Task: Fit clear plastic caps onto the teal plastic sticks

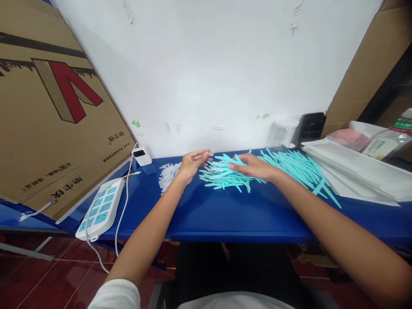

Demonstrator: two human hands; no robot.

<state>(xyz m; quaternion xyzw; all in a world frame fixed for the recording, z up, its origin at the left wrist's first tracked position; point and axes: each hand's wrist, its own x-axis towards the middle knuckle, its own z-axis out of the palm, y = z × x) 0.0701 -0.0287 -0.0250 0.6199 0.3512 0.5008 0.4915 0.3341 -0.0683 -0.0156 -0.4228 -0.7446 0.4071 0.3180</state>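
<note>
A heap of flat, pointed teal plastic sticks (222, 174) lies on the blue table, between my two hands. My right hand (254, 166) is at the heap's right side, thumb and fingers closed around some of the sticks. To the left of the heap, my left hand (193, 165) is raised slightly with thumb and fingertips together. A small pale bit shows at those fingertips, too small to name. Beside and partly behind the left hand sits a pile of small whitish translucent pieces (168, 175). More teal sticks (292, 167) are spread out beyond my right forearm.
On the left, a white power strip (102, 208) with cables lies before a large cardboard box (61, 107). A small white device (142, 156) stands near the wall. White sheets (357, 171), a clear container (283, 131) and a bottle (384, 141) are on the right.
</note>
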